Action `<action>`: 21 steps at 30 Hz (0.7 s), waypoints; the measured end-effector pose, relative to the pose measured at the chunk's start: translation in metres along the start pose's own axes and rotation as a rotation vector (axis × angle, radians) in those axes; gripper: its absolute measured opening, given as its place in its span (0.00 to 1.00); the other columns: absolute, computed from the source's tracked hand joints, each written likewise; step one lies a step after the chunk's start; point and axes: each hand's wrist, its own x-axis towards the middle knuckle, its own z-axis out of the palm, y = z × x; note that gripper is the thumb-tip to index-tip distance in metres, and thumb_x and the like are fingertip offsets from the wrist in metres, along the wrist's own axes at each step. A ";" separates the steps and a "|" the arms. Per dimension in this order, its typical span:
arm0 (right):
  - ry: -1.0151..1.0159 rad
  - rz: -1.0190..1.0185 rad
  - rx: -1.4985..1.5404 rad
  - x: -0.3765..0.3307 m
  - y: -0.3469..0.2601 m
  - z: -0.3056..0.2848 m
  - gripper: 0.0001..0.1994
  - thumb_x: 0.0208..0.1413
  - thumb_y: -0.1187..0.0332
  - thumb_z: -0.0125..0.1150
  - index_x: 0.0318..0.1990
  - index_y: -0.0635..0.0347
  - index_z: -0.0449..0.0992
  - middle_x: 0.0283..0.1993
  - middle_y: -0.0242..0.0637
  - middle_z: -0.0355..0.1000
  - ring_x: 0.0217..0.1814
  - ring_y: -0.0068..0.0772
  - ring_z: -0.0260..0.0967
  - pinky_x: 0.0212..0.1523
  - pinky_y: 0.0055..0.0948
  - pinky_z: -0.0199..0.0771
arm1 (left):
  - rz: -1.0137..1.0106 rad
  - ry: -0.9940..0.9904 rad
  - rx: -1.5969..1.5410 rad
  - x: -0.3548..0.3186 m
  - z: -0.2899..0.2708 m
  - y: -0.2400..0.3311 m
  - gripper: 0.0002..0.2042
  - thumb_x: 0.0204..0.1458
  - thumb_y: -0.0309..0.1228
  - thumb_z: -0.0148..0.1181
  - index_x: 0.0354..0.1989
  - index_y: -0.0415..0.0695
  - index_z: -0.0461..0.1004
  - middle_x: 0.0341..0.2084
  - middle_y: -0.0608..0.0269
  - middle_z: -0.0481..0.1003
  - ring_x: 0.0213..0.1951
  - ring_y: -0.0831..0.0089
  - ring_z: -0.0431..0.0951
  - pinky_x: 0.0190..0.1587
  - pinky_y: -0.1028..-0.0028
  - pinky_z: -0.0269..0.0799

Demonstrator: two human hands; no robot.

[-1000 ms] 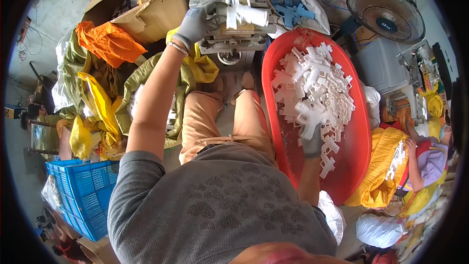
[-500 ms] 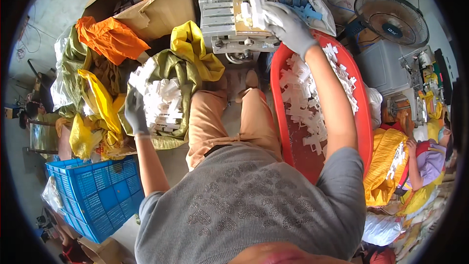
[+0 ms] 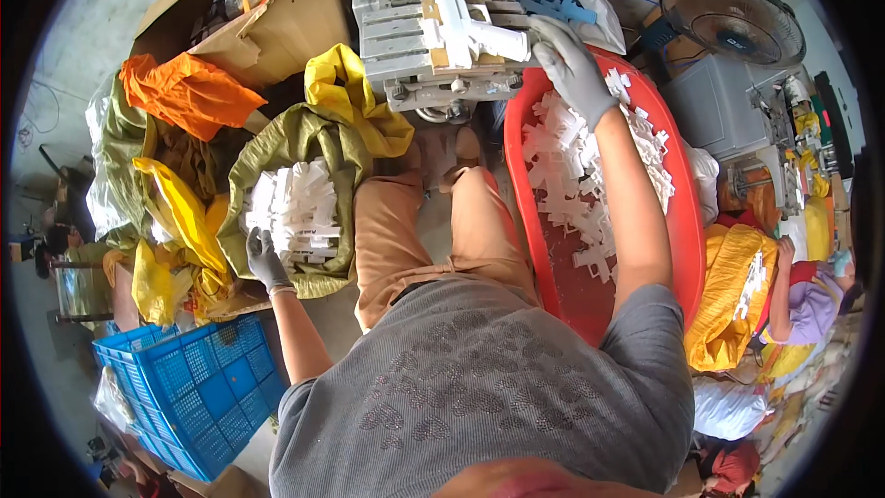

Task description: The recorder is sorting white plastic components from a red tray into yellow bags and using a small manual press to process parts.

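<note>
A white pistol-shaped plastic part (image 3: 472, 29) lies on the brown block of a grey metal machine (image 3: 410, 41) ahead of me. My right hand (image 3: 573, 74), in a grey glove, is at the part's right end with its fingers stretched out; whether they touch it is unclear. My left hand (image 3: 267, 263), gloved too, is open at the near left edge of the heap of white plastic parts (image 3: 300, 207) inside an olive woven sack (image 3: 346, 152). Under my right forearm, more loose white parts (image 3: 562, 152) fill much of a red tub (image 3: 684, 286).
A blue plastic crate (image 3: 198, 387) stands at the lower left, near yellow and orange sacks (image 3: 189, 97). Behind them is a cardboard box (image 3: 286, 32). A fan (image 3: 733, 18) and a bag of blue pieces (image 3: 595, 0) are at the upper right. Another person (image 3: 807, 286) sits far right.
My left hand has come down and nearer, away from the white part at the sack's far left. My right hand has drawn right, leaving the pistol-shaped part on the block. The view has shifted slightly.
</note>
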 end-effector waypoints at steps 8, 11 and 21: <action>0.178 0.367 0.388 -0.070 -0.015 -0.003 0.14 0.60 0.72 0.47 0.53 0.64 0.67 0.52 0.41 0.67 0.56 0.31 0.65 0.57 0.26 0.62 | -0.039 0.016 0.357 0.002 -0.006 -0.049 0.18 0.52 0.33 0.57 0.51 0.40 0.69 0.49 0.54 0.71 0.51 0.63 0.70 0.53 0.70 0.65; 0.176 0.501 0.313 -0.123 -0.006 0.016 0.13 0.61 0.69 0.46 0.51 0.64 0.69 0.52 0.40 0.69 0.55 0.29 0.65 0.57 0.26 0.62 | 0.047 0.042 0.437 -0.011 0.005 -0.018 0.18 0.52 0.31 0.56 0.50 0.39 0.69 0.51 0.53 0.69 0.53 0.60 0.68 0.56 0.68 0.62; -0.094 0.722 0.433 -0.221 -0.029 0.057 0.09 0.59 0.73 0.48 0.44 0.64 0.72 0.43 0.39 0.73 0.44 0.26 0.70 0.43 0.24 0.71 | 0.409 0.095 0.390 -0.008 0.006 0.034 0.17 0.53 0.26 0.53 0.52 0.37 0.68 0.49 0.52 0.70 0.50 0.65 0.70 0.52 0.70 0.66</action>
